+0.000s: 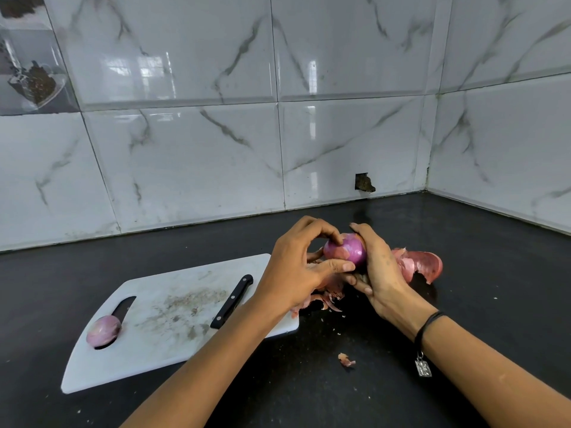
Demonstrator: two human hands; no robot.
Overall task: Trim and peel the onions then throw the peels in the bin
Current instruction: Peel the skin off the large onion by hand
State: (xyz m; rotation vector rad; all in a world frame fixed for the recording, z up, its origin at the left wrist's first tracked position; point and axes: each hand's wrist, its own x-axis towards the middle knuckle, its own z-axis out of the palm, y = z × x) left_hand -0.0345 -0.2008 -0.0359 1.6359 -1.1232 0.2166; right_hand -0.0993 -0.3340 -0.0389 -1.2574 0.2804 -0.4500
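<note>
Right now both hands hold a red onion (349, 250) above the dark countertop (494, 273), just right of the white cutting board (173, 344). The left hand (293, 270) curls over it, thumb and forefinger pressed to the skin; the right hand (380, 273) cups its far side. Loose peels (423, 265) lie beneath and beside them. A second onion (103, 330) and a black-handled knife (231, 301) rest on the board.

Home kitchen, marble-look wall tiles (185, 156), black countertop (463, 242), cutting board (173, 335)
</note>
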